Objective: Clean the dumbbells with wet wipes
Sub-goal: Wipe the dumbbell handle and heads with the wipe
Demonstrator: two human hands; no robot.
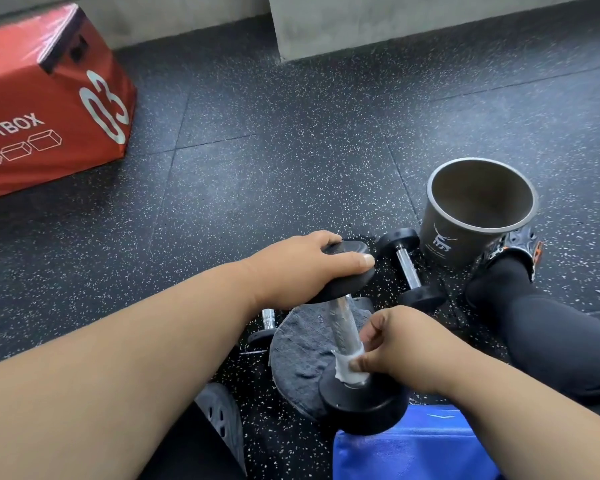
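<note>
Head view. Dumbbell [343, 327] stands tilted, long axis near-upright, lower head on a grey towel [298, 358] on the floor. Left hand [302, 265] curls over the upper head; right hand [399, 344] pinches a wet wipe [349, 370] around the handle's base. Dark bucket [478, 209], contents not visible; second dumbbell [409, 268] lies beside it; red soft box [49, 105] far left.

A gym floor: speckled black rubber tiles [274, 174] run up to a bare concrete wall [413, 22]. A red padded jump box [45, 102] marked "03" stands at left, and small black dumbbells [409, 268] with chrome handles lie beside a grey bucket [465, 233].
</note>
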